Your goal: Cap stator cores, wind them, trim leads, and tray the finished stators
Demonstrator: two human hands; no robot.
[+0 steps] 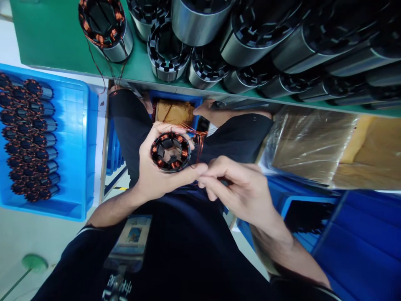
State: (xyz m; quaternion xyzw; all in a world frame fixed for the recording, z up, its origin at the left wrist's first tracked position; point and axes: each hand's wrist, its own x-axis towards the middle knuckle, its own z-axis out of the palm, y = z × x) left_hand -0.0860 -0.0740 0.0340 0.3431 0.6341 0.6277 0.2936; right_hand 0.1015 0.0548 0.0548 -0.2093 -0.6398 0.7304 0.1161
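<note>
My left hand [153, 175] is wrapped round a motor stator [171, 152], a black slotted ring wound with copper coils, its open end facing up over my lap. Loose copper wires [199, 144] trail from the stator's right side. Just right of it, my right hand [234, 184] is closed in a pinch, thumb against forefinger, close to my left thumb tip. A thin wire seems to run into that pinch, but the fingertips cover most of it.
Many bare stator cores [169, 56] and one wound stator [114, 44] stand on the green bench [59, 37] ahead. To the left, a blue tray [72, 146] holds rows of wound stators. Plastic-wrapped cardboard [313, 142] and a blue crate [285, 205] are on the right.
</note>
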